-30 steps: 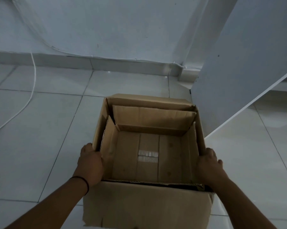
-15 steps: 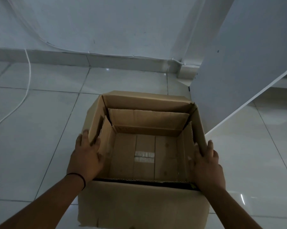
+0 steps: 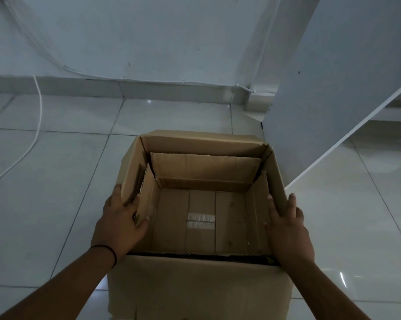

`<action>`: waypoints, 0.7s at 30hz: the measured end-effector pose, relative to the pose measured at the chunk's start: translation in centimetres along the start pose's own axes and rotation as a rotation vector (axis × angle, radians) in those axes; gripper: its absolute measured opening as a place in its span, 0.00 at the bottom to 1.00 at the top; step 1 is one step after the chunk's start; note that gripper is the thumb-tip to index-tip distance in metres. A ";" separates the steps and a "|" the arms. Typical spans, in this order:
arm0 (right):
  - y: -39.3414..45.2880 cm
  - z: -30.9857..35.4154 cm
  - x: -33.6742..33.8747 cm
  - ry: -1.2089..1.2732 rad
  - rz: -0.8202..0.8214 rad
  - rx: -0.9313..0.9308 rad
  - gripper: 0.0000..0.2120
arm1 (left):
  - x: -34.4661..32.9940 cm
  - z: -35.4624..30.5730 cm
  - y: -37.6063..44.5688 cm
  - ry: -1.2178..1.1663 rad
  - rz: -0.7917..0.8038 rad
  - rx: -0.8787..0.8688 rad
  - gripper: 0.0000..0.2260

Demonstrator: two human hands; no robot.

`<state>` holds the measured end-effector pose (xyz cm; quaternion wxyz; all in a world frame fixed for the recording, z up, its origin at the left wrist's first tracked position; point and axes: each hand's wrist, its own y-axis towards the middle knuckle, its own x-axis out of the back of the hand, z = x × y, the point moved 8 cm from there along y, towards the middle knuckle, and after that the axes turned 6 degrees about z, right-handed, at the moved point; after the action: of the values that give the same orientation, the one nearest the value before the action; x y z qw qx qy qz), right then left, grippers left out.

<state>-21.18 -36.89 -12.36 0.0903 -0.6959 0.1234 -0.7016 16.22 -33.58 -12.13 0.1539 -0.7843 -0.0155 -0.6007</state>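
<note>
- A pale tiled floor (image 3: 56, 204) fills most of the view and is met at the back by a grey wall (image 3: 148, 38). A tilted white panel (image 3: 333, 77) is seen at the right, close beside the box's far right corner.
- An open cardboard box (image 3: 202, 285) stands on the floor directly below the camera. Its flaps (image 3: 206, 167) are folded down inside along the walls, and nothing is seen in it.
- The left hand (image 3: 120, 224) is laid against the left wall of the box. Its fingers are held straight and a little spread along the outside, and the thumb is set over the rim towards the inside.
- The right hand (image 3: 287, 229) is placed likewise on the right wall, with the fingers straight on the top edge and the thumb inside.
- The step in hand is judged to be the seating of both palms on opposite walls, as for shifting or lifting the box.
- For the next move, even inward pressure from both sides is called for, or a lower hold, since thin walls may buckle.
- A white cable (image 3: 36, 125) is trailed across the floor at the left, well apart from the box.
- A black band (image 3: 107, 250) is worn on the left wrist.
- A short strip of clear tape (image 3: 200, 220) is seen on the box bottom.
</note>
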 end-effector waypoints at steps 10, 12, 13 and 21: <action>0.1 -0.1 0.9 0.000 0.056 -0.028 0.38 | 0.3 -0.5 0.0 -0.074 0.124 0.003 0.33; -1.5 0.1 1.2 0.066 0.048 -0.043 0.42 | 0.4 -0.5 -0.6 -0.144 0.156 -0.003 0.40; -2.6 0.1 1.2 0.126 0.043 -0.052 0.45 | 0.4 -0.3 -1.2 -0.187 0.160 -0.009 0.44; -6.2 1.2 -1.1 0.274 0.180 -0.010 0.64 | -0.7 0.0 -4.4 -0.265 0.293 -0.026 0.65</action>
<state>-19.71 -30.75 -11.56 0.1316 -0.5802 0.2000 -0.7785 15.10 -29.23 -11.84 0.2262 -0.8523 0.0866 -0.4635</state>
